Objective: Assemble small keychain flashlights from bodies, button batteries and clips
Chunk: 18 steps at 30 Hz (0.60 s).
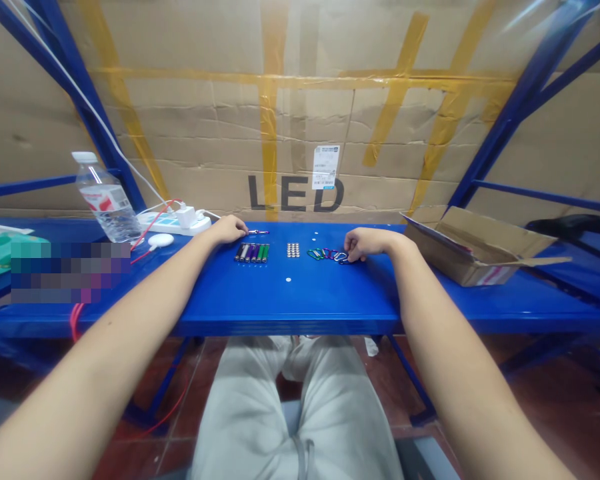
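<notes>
My left hand point(230, 230) is at the back left of the blue table, its fingers bent together at the end of a thin purple-and-silver piece point(259, 232). In front of it, several small metal tubes point(251, 253) in black, silver, purple and green lie side by side. Button cells point(293, 250) form a neat block in the middle. A row of coloured carabiners point(325, 254) lies to their right. At that row's right end my right hand point(357, 245) curls downward, fingertips closed on a dark carabiner point(343, 261). My fingers partly hide it.
An open cardboard box point(480, 247) stands on the right. To the left are a water bottle point(105, 200), a white power strip point(175, 222), a round white charger point(161, 241) and red cables point(76, 320). A large carton point(220, 147) marked LED backs the table.
</notes>
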{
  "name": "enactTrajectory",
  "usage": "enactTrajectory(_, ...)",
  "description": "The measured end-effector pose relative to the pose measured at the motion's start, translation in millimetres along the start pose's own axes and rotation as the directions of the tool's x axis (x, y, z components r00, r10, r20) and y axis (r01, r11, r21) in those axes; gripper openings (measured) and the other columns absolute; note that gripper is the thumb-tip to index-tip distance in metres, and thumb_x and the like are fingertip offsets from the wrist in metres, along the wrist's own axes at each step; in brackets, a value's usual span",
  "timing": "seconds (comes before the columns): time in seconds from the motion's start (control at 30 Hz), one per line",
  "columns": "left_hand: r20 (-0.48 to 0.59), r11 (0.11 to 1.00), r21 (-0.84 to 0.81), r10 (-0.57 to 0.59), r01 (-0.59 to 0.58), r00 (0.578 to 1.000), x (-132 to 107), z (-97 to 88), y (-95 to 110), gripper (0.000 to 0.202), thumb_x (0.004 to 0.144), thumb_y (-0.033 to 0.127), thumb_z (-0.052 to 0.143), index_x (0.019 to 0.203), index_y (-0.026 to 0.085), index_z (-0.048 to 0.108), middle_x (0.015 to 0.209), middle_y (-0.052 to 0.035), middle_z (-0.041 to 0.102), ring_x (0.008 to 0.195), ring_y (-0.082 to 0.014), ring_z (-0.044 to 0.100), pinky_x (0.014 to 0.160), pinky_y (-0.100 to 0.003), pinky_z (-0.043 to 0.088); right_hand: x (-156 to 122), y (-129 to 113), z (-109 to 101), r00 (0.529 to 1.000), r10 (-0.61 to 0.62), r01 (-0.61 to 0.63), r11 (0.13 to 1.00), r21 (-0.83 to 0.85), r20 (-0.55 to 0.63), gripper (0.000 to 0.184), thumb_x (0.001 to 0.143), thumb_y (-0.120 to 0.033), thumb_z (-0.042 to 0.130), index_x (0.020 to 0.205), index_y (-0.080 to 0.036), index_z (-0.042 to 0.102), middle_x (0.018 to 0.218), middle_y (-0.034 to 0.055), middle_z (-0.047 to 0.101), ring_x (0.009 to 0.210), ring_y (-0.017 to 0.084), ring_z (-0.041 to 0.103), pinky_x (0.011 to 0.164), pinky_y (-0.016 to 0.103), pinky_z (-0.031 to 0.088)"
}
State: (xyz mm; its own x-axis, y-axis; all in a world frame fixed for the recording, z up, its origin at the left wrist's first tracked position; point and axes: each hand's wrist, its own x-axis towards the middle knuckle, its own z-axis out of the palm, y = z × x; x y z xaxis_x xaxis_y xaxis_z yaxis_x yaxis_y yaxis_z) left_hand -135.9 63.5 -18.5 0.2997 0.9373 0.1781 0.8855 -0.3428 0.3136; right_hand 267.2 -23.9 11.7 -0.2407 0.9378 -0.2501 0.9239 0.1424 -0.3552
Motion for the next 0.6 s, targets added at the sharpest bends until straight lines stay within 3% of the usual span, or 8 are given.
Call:
enactTrajectory(0.37,-0.015,1.000,0.013,-0.027,0.028,1.000,-2.8,-0.6,5.2,0.026,0.079,0.024,0.061,0.096,0.021,0.081,0.110,-0.0069,0.078,0.103,-0.0245,0.070,0.097,-0.030,0.050,-0.3,-0.8,0.2,1.000,-0.009,0.009,1.000,-0.018,0.004,0.026,0.069,-0.018,0.078,0.091,-0.016,0.064,0.078,0.0026,0.068,0.066,0.015,0.064,0.058,0.023,0.047)
enactTrajectory(0.6,-0.018,1.000,0.019,-0.010,0.011,1.000,-2.6,-0.3,6.0,0.027,0.079,0.023,0.061,0.097,0.019,0.081,0.110,-0.0093,0.077,0.103,-0.0269,0.070,0.096,-0.034,0.051,-1.2,-1.7,0.2,1.000,-0.001,0.001,1.000,0.011,-0.004,0.027,0.066,-0.019,0.080,0.088,-0.017,0.064,0.075,0.0025,0.068,0.065,0.016,0.065,0.059,0.025,0.048)
